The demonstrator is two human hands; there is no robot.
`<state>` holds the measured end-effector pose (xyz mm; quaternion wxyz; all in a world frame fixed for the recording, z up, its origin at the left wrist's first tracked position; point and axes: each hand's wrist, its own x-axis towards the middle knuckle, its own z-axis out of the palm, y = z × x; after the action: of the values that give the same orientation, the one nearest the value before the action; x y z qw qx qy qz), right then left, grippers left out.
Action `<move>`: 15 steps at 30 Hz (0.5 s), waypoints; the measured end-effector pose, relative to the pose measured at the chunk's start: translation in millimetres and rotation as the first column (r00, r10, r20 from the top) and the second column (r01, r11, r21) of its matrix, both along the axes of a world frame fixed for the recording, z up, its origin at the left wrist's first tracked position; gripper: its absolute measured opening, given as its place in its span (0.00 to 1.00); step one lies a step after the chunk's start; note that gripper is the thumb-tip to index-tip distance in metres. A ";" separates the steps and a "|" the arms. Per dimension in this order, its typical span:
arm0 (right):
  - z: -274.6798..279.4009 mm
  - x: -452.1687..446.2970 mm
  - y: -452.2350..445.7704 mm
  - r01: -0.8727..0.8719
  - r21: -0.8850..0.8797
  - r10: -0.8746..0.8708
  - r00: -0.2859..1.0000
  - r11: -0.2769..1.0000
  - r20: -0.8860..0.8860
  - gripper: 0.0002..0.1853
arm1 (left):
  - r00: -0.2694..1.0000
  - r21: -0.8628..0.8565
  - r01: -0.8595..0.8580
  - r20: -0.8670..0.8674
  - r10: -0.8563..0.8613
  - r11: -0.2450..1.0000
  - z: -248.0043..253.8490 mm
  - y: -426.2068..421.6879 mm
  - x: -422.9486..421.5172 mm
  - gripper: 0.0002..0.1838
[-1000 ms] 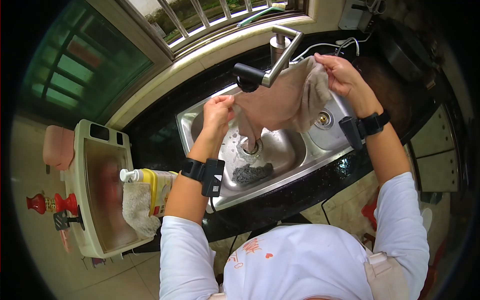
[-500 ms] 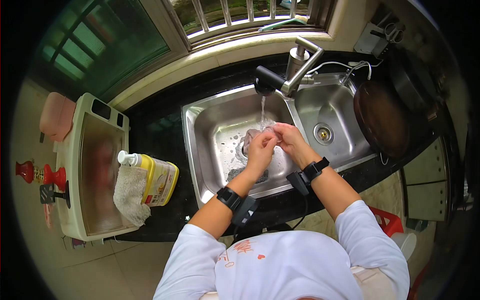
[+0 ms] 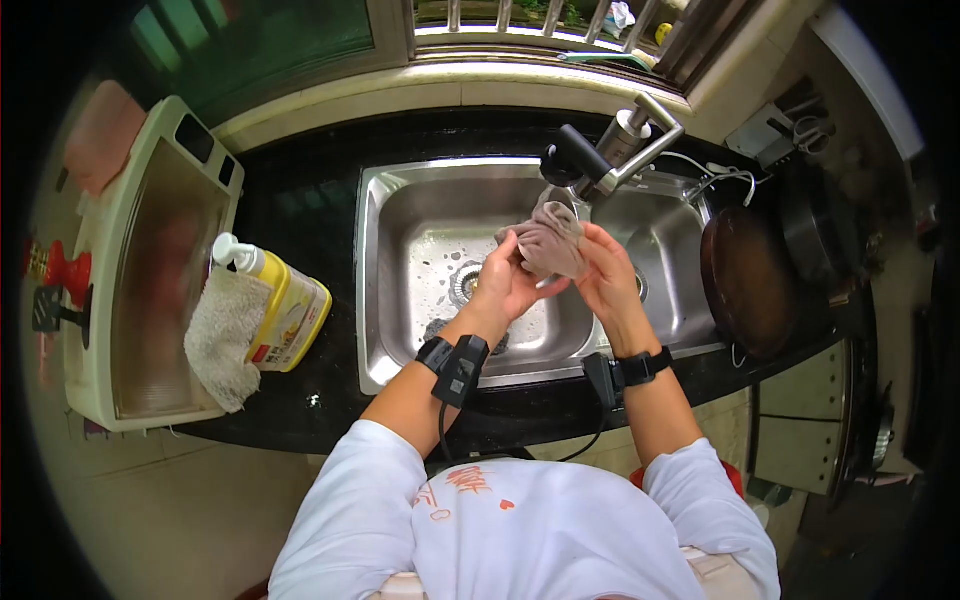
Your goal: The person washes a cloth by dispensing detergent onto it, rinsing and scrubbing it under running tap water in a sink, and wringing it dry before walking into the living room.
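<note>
A wet, greyish-pink cloth (image 3: 548,240) is bunched between my hands above the left sink basin (image 3: 400,250), just below the faucet's black spout (image 3: 578,158). My left hand (image 3: 503,288) grips its left side, palm turned up and thumb partly out. On the right, the fingers of my right hand (image 3: 608,275) pinch its edge. Water from the spout runs down onto the cloth. Below my left hand, a dark grey scrubber (image 3: 436,330) lies on the basin floor, partly hidden by my wrist. The drain (image 3: 465,285) shows beside my fingers.
A second basin (image 3: 670,255) adjoins on the right, with a round brown lid or pan (image 3: 750,280) beyond it. At left stand a yellow pump bottle (image 3: 292,315) with a pale towel (image 3: 228,335) draped on it and a cream cabinet (image 3: 150,280). Scissors (image 3: 810,135) hang at back right.
My hands have lifted the cloth and moved it slightly right, closer to the spout. It is more spread out now, and my hands are farther apart. The view has shifted.
</note>
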<state>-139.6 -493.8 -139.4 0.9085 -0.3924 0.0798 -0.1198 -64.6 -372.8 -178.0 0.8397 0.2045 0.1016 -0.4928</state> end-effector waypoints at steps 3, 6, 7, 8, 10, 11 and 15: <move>-6.6 -26.5 -6.8 -0.057 -0.096 0.057 0.998 0.994 -0.009 0.12 | 0.996 -0.133 -0.044 -0.078 0.034 0.990 -9.9 -8.9 12.8 0.22; -17.6 -51.6 -20.2 -0.128 -0.172 0.127 0.992 0.977 -0.012 0.13 | 0.982 -0.140 -0.113 -0.165 0.089 0.984 -2.3 -12.9 8.2 0.18; -19.7 -57.9 -24.6 -0.155 -0.198 0.158 0.987 0.968 0.000 0.13 | 0.979 -0.111 -0.155 -0.153 0.137 0.982 -7.5 -17.7 5.8 0.19; -20.7 -63.0 -28.2 -0.181 -0.224 0.188 0.982 0.958 0.011 0.14 | 0.973 -0.081 -0.195 -0.140 0.182 0.977 -10.3 -21.2 3.6 0.20; -20.6 -70.2 -35.4 -0.217 -0.257 0.237 0.970 0.942 0.050 0.13 | 0.966 -0.044 -0.188 -0.191 0.176 0.981 -16.9 -23.6 2.0 0.16; -14.6 -69.7 -34.4 -0.237 -0.287 0.275 0.957 0.928 0.097 0.13 | 0.983 0.096 -0.060 -0.166 0.075 0.994 -9.9 -19.8 -0.7 0.14; 9.1 -40.5 -24.8 0.225 -0.140 -0.226 0.974 0.964 0.003 0.18 | 0.989 0.410 0.130 0.006 -0.146 0.903 -7.8 -10.9 -6.0 0.13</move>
<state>-180.1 -518.6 -130.3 0.8586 -0.4442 0.1212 -0.2252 -70.6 -383.7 -185.8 0.7432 0.3909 0.1720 -0.5149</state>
